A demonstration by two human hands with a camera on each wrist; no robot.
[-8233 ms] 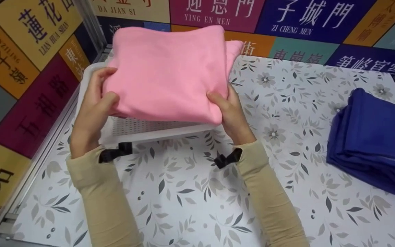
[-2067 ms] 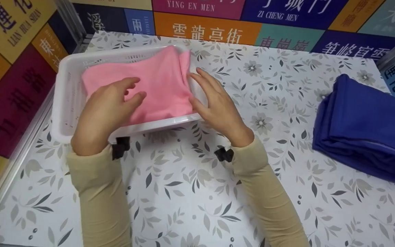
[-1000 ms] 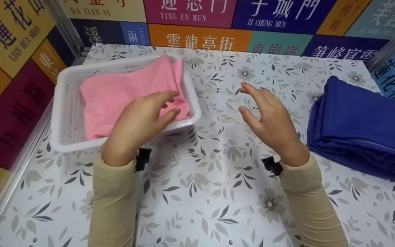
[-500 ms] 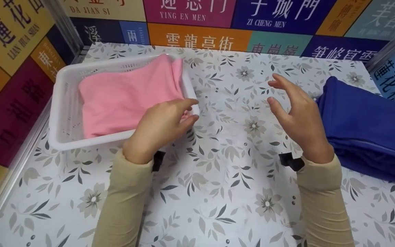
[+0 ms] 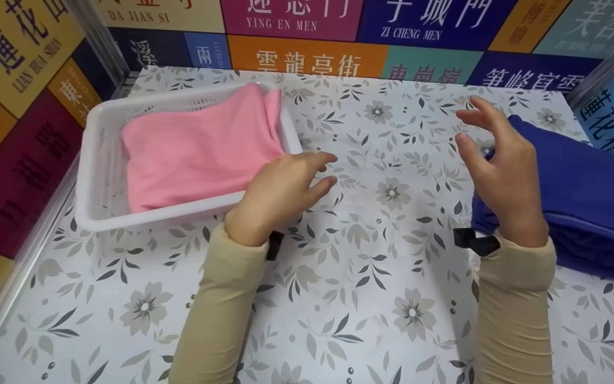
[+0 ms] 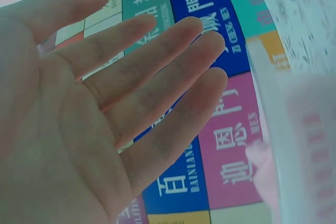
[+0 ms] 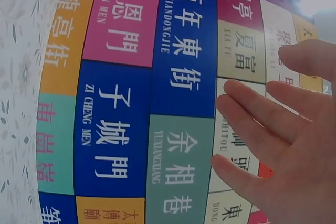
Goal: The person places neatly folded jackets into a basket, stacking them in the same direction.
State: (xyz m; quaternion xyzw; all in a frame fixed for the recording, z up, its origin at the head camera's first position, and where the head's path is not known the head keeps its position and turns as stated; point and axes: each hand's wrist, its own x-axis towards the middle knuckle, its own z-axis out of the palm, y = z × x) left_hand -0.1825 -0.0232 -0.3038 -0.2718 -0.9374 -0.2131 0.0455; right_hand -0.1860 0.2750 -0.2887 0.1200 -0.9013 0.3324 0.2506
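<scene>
In the head view, folded pink cloth [image 5: 195, 149] lies in a white plastic basket [image 5: 86, 170] on the left of the table. My left hand [image 5: 285, 189] hovers over the basket's front right corner, holding nothing. The left wrist view shows that palm [image 6: 63, 129] with its fingers extended and spread. On the right, a folded dark blue cloth [image 5: 589, 186] lies in a thick stack. My right hand [image 5: 507, 170] is raised over the left side of this stack, hiding part of it. Its fingers are loosely spread with nothing between them, as the right wrist view also shows.
The table [image 5: 339, 288] wears a white cover printed with grey leaves and flowers. Panels with coloured lettering [image 5: 307, 53] rise along its back and sides. A metal rail [image 5: 35, 234] runs down the left edge. Small black wrist mounts [image 5: 475, 241] sit on both sleeves.
Both hands first held the pink cloth above the basket, then let it go inside. Since then both have moved right, the right hand reaching the blue cloth and the left passing the basket's corner.
</scene>
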